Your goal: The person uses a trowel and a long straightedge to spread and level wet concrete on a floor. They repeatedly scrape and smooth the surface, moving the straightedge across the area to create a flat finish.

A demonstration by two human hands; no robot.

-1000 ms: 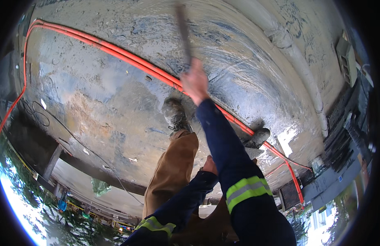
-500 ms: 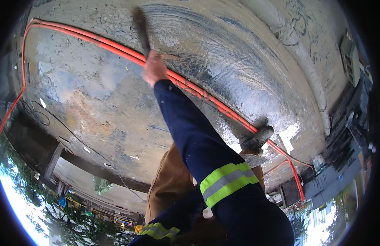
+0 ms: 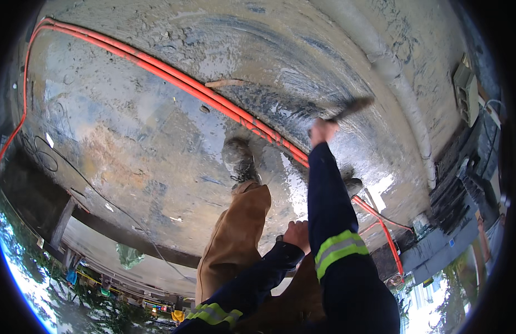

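"Look! The right hand (image 3: 324, 131) has swung across to the right, and the long dark tool (image 3: 352, 108) has gone with it."

"Where is the tool now?"

"Past the orange pipes (image 3: 163, 75), over the wet, muddy floor (image 3: 302, 72). It points away and to the right. It's blurry, so I can't tell if it touches."

"Is that hand open?"

"No, it's closed round the near end of the tool. It's too smeary to see each finger."

"And the left hand (image 3: 297, 235)?"

"Curled up like a fist, down by the brown trousers (image 3: 235, 222). I can't tell if there's anything inside."

"Is the tool heavy?"

"I guess it's light, because one hand holds it out that far. It looks stiff, like a stick, and I don't think it breaks easily."

"Slippery?"

"Maybe. The floor is all shiny and wet, so the tool could get mucky and slide about."

"So where do you grab it?"

"At the near end, just where the hand is. Squeeze tight, and keep off the far end, which is probably the muddiest bit."
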